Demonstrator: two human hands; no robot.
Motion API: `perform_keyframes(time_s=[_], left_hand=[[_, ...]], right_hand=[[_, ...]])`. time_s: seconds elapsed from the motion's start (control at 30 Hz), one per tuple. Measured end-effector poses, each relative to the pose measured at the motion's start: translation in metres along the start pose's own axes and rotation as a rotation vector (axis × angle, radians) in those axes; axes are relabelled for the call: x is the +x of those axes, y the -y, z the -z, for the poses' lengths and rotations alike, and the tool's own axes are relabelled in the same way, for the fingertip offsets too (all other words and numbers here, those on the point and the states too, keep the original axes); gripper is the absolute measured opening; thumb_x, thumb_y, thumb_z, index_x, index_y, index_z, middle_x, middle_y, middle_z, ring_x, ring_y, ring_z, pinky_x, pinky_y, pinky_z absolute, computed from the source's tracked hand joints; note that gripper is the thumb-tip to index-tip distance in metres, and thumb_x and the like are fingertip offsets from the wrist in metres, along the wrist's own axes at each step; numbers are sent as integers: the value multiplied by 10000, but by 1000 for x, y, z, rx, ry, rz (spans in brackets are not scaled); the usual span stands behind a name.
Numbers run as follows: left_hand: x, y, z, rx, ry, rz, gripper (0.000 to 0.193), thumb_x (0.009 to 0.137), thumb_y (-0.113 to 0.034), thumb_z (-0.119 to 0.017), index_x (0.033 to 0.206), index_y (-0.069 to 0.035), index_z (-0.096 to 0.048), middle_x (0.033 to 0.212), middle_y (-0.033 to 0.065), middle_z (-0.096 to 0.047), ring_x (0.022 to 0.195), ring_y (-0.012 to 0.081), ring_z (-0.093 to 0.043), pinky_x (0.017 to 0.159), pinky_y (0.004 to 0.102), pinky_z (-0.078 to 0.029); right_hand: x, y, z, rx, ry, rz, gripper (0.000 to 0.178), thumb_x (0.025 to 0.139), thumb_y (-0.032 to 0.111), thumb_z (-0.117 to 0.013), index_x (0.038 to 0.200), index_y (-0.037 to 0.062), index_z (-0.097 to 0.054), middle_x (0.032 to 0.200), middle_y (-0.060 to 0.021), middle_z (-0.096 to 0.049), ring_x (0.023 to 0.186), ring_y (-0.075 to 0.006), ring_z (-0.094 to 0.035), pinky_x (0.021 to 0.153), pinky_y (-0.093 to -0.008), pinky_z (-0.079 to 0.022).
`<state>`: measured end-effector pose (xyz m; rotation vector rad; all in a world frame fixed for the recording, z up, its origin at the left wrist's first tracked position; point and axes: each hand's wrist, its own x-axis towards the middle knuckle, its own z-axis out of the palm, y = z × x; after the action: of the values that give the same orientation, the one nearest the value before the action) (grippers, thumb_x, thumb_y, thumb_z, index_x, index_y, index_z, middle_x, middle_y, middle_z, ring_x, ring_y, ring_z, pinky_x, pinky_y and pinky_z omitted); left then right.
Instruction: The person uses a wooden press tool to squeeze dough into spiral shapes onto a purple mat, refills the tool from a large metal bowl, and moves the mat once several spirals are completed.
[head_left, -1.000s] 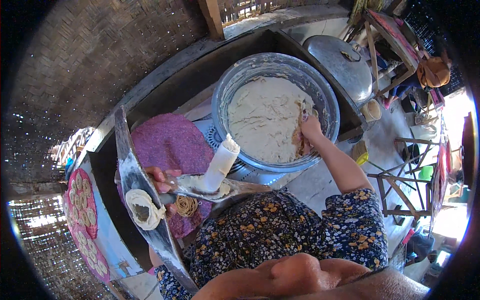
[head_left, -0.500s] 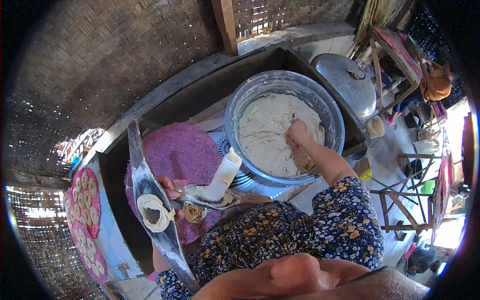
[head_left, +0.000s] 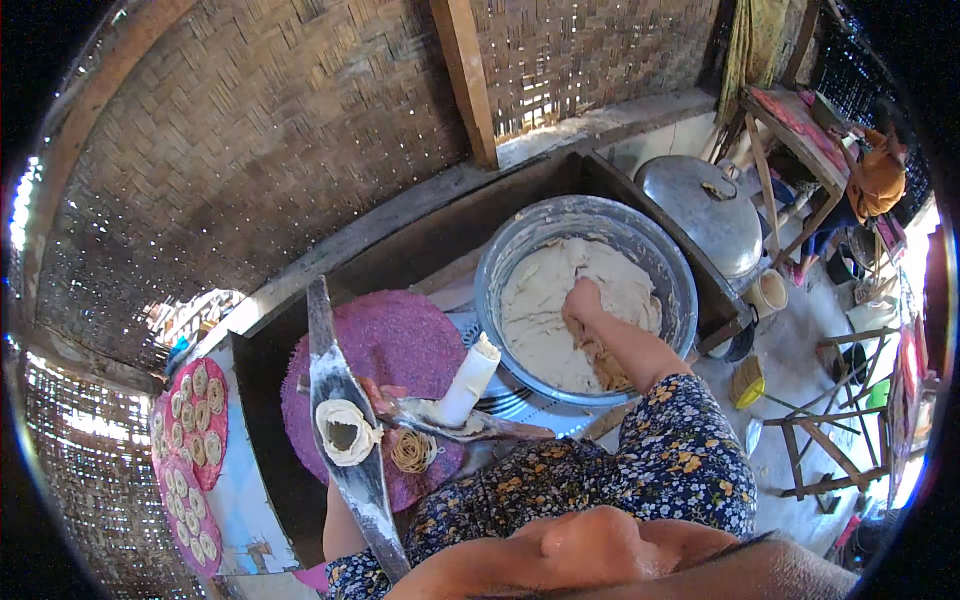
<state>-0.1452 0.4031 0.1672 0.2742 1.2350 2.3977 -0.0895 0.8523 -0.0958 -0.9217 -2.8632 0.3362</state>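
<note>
My right hand is curled into the pale dough inside a large grey basin; the dough hides its fingertips. My left hand is round a wooden press, with its fingers showing beside the long floury upper board and the palm hidden behind it. A hole in that board is ringed with dough. Against the lower wooden bar stands a white cylinder with dough at its top. Below the press, a coil of thin noodle strands lies on a round purple mat.
A lidded metal pot stands beyond the basin. Pink mats with dough coils lie at left. A dark trough runs beneath the basin and mat. At right are a wooden stand, a cream bucket and another person.
The view has shifted, so everything sits lower and further right. My right hand has moved a little within the dough, toward its middle. The left hand stays at the press.
</note>
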Motion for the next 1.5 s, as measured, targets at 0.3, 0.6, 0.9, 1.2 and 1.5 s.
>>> perform_keyframes(time_s=[0.3, 0.6, 0.9, 1.2, 1.5], left_hand=[[16, 9, -12, -81, 51, 136, 302, 773, -139, -647, 1028, -54, -509, 991, 162, -549, 899, 361, -567, 846, 547, -446], [14, 34, -5, 154, 200, 173, 338, 770, -203, -636, 1041, -42, -515, 972, 154, -581, 871, 319, -590, 805, 472, -476], [37, 58, -102, 1273, 430, -302, 437, 680, -303, -672, 1035, -64, -581, 1024, 188, -577, 925, 343, -563, 812, 384, -448], [31, 62, -115, 1521, 425, -355, 383, 682, -320, -623, 1027, -154, -617, 1055, 166, -565, 968, 344, -542, 823, 406, -443], [65, 87, -89, 1386, 323, -254, 375, 702, -264, -598, 1021, -66, -595, 976, 214, -598, 920, 371, -567, 810, 428, -446]], right_hand=[[-4, 29, 31, 140, 37, -3, 159, 767, 138, -499, 800, 4, -579, 744, -173, -617, 711, -309, -625, 635, -405, -492], [-84, 25, 222, 909, 366, 36, 306, 859, 286, -540, 1003, 29, -621, 640, 3, -528, 522, -81, -452, 462, -223, -366], [-112, 54, 339, 948, 631, 364, 281, 828, 253, -595, 1026, 58, -636, 655, 18, -533, 524, -69, -443, 458, -234, -329], [-132, 137, 422, -211, -122, 1046, 249, 725, 263, -625, 932, 126, -644, 702, -15, -585, 715, -202, -590, 604, -322, -433], [-165, 158, 376, -319, -610, 1269, 129, 642, 164, -611, 712, 140, -506, 627, 3, -473, 612, -173, -535, 554, -328, -416]])
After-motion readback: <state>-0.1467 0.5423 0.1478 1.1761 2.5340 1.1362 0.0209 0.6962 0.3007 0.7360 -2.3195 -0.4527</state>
